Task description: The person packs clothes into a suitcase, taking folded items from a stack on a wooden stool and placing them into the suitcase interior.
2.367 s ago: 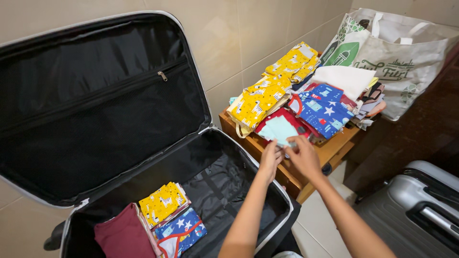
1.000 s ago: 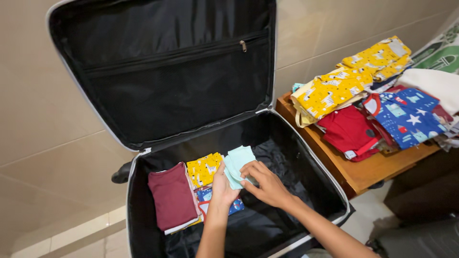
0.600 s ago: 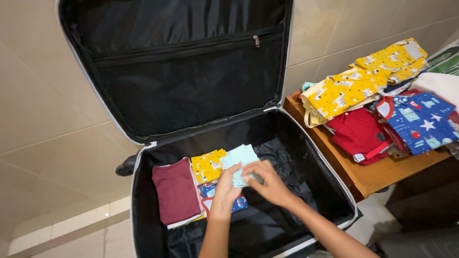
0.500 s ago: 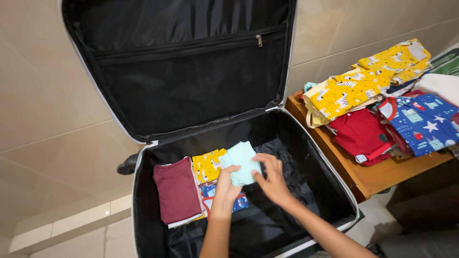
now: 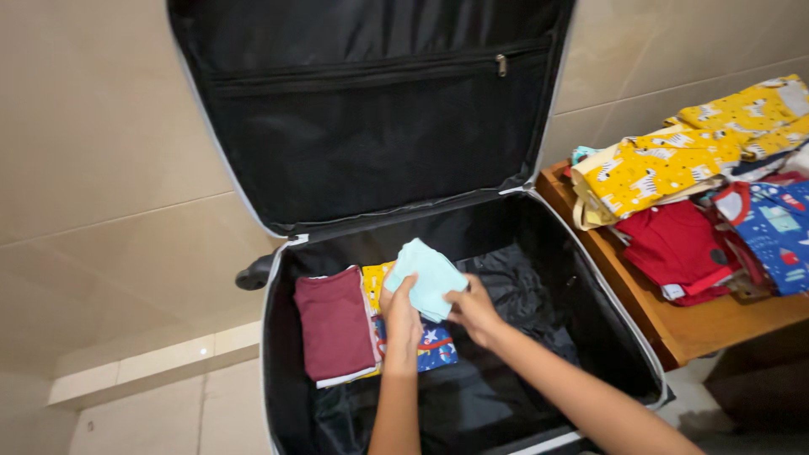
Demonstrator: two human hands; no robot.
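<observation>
Over the open black suitcase (image 5: 590, 286), you hold a folded pale-green cloth (image 5: 424, 276) with both hands. Your left hand (image 5: 401, 313) closes on its near left edge, thumb on top and fingers curled beneath. Your right hand (image 5: 474, 310) pinches its right edge between thumb and fingertips. The cloth sits above the middle of the suitcase, over a yellow printed garment (image 5: 373, 285) and a blue star-print garment (image 5: 434, 354) packed inside. A folded maroon garment (image 5: 334, 323) lies to their left against the suitcase's left wall. To the right of the suitcase, a wooden table (image 5: 716, 316) carries yellow, red and blue folded clothes (image 5: 674, 168).
</observation>
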